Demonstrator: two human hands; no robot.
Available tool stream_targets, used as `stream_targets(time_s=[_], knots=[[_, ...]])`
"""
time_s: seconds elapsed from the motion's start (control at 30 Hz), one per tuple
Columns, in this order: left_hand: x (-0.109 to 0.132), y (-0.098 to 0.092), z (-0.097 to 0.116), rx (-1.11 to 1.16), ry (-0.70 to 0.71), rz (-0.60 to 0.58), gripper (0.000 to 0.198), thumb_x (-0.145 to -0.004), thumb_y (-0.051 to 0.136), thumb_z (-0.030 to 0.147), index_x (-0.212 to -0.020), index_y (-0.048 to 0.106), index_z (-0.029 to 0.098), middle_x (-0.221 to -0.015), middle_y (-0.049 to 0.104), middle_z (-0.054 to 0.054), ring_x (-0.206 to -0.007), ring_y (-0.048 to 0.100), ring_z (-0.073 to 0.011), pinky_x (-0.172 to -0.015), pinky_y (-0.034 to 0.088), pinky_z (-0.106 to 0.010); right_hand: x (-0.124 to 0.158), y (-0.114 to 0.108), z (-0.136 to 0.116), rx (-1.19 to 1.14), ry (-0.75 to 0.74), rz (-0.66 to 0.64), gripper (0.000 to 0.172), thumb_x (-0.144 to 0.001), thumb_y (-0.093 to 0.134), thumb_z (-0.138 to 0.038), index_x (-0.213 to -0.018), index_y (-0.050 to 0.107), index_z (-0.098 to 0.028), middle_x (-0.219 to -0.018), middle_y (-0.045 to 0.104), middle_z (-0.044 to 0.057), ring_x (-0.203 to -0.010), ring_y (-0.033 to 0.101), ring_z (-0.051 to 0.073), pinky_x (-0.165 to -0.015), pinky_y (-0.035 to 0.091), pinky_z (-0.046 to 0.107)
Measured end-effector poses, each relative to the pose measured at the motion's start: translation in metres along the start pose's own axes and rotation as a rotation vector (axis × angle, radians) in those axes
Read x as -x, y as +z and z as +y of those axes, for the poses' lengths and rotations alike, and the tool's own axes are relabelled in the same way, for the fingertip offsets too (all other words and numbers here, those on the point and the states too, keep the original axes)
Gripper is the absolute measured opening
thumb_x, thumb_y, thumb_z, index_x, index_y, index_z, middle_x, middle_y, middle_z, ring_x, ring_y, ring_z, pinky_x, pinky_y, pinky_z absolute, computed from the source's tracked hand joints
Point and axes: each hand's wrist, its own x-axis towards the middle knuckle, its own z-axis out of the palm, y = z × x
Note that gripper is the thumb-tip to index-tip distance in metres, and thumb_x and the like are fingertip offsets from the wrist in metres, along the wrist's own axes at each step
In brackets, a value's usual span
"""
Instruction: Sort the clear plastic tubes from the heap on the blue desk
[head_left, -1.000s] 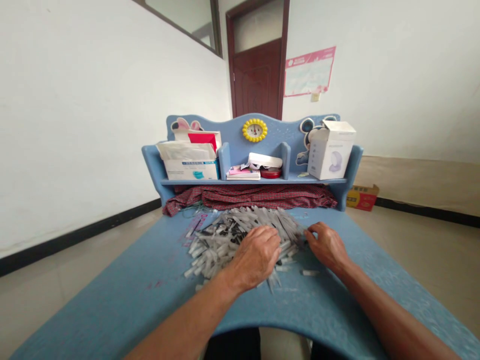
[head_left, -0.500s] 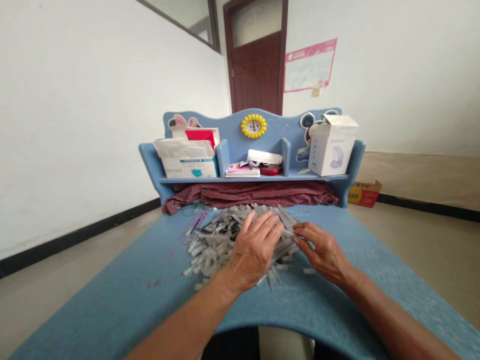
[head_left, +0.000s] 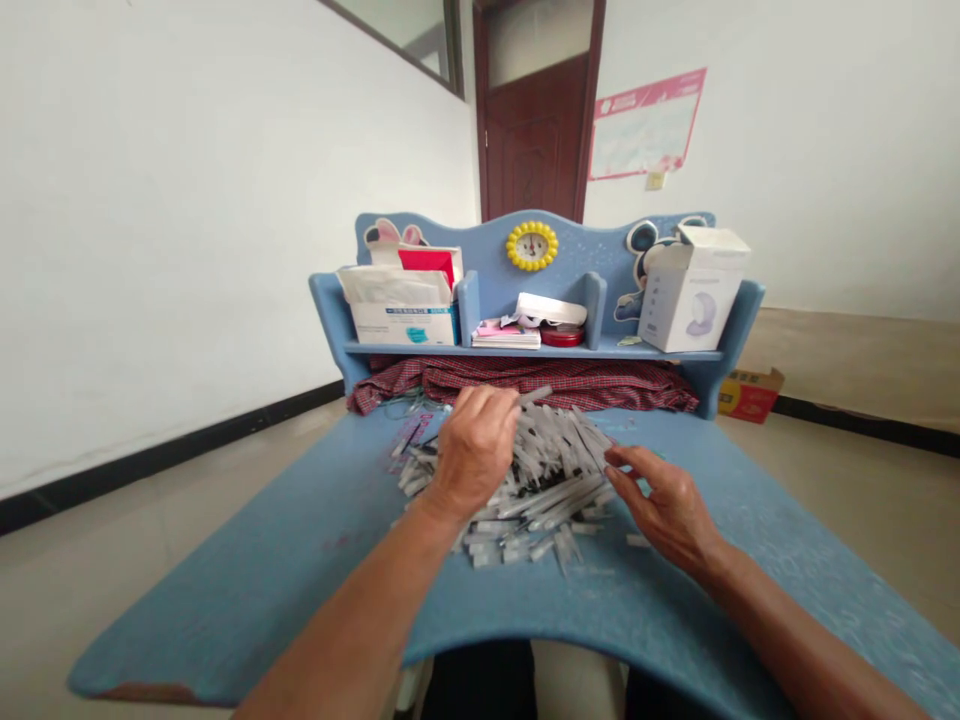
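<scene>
A heap of slim, translucent whitish pen-like tubes (head_left: 559, 500), with some dark pieces among them, lies on the blue tabletop. Over the heap's left part, my left hand (head_left: 476, 450) is closed, with a translucent tube (head_left: 536, 395) sticking out to the right from its fingers. My right hand (head_left: 667, 505) is at the heap's right edge. Its thumb and forefinger are slightly apart near the tube ends, and I see nothing held between them. A short loose piece (head_left: 637, 540) lies below that hand.
Behind the heap, a folded red checked cloth (head_left: 547, 382) lies under a blue shelf (head_left: 480, 351). The shelf bears a mask box (head_left: 405, 322), a red round tin (head_left: 562, 338) and a white carton (head_left: 694, 300). The blue table (head_left: 285, 560) has a curved front edge.
My left hand has lifted and moved left, away from my right hand, and its fingers have closed round a tube. My right hand's fingers have parted slightly. The camera view has shifted left.
</scene>
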Motion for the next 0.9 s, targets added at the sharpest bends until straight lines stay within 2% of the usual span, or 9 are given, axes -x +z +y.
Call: stream_targets(time_s=[0.1,0.23,0.37,0.5,0.6,0.73,0.9], knots=[[-0.003,-0.001,-0.018,0.049,-0.173,0.098,0.013,-0.084,0.046,0.016,-0.09,0.057,0.015,-0.085,0.061,-0.006,-0.082,0.056,-0.0183,-0.077,0.044,-0.031,-0.002,0.002,-0.006,0.024,-0.044,-0.051,0.02,-0.085,0.046,-0.028,-0.097,0.059,-0.018,-0.093,0.065,0.007,-0.086,0.06,0.019,-0.077,0.047,0.032],[-0.001,0.003,-0.027,0.123,-0.307,0.102,0.012,-0.082,0.047,0.015,-0.087,0.057,0.015,-0.085,0.062,-0.005,-0.081,0.058,-0.0166,-0.076,0.045,-0.027,-0.01,0.005,-0.024,0.088,-0.117,-0.192,0.018,-0.086,0.045,-0.024,-0.093,0.06,-0.018,-0.089,0.064,0.006,-0.083,0.059,0.018,-0.076,0.045,0.029],[0.0,0.003,-0.024,0.126,-0.338,0.096,0.012,-0.082,0.047,0.016,-0.088,0.057,0.015,-0.084,0.063,-0.004,-0.079,0.058,-0.0165,-0.075,0.045,-0.027,-0.017,0.01,-0.045,0.178,-0.175,-0.327,0.02,-0.087,0.042,-0.022,-0.086,0.062,-0.019,-0.08,0.062,0.005,-0.076,0.058,0.016,-0.07,0.043,0.025],[0.0,0.001,-0.02,0.132,-0.316,0.074,0.011,-0.081,0.047,0.014,-0.087,0.057,0.015,-0.083,0.063,-0.005,-0.079,0.058,-0.0167,-0.074,0.044,-0.027,-0.021,0.019,-0.057,0.243,-0.208,-0.376,0.024,-0.088,0.039,-0.022,-0.085,0.063,-0.019,-0.075,0.063,0.003,-0.073,0.059,0.015,-0.066,0.039,0.023],[0.0,0.0,-0.021,0.134,-0.309,0.051,0.011,-0.081,0.047,0.013,-0.086,0.057,0.015,-0.082,0.063,-0.004,-0.079,0.058,-0.0165,-0.074,0.044,-0.027,-0.024,0.025,-0.054,0.305,-0.154,-0.366,0.022,-0.087,0.04,-0.024,-0.087,0.062,-0.021,-0.076,0.066,0.003,-0.073,0.061,0.016,-0.063,0.038,0.024],[0.0,-0.001,-0.024,0.12,-0.326,0.032,0.01,-0.081,0.048,0.014,-0.085,0.057,0.016,-0.081,0.063,-0.004,-0.076,0.058,-0.016,-0.071,0.044,-0.026,-0.029,0.029,-0.044,0.407,0.007,-0.318,0.019,-0.084,0.045,-0.029,-0.09,0.062,-0.022,-0.07,0.068,0.003,-0.066,0.063,0.019,-0.057,0.036,0.026],[0.001,0.0,-0.023,0.114,-0.33,0.005,0.009,-0.08,0.05,0.014,-0.083,0.058,0.016,-0.079,0.063,-0.003,-0.074,0.058,-0.0154,-0.068,0.044,-0.025,-0.031,0.029,-0.037,0.396,0.087,-0.323,0.02,-0.08,0.048,-0.032,-0.088,0.063,-0.023,-0.065,0.067,0.003,-0.061,0.062,0.018,-0.054,0.034,0.025]])
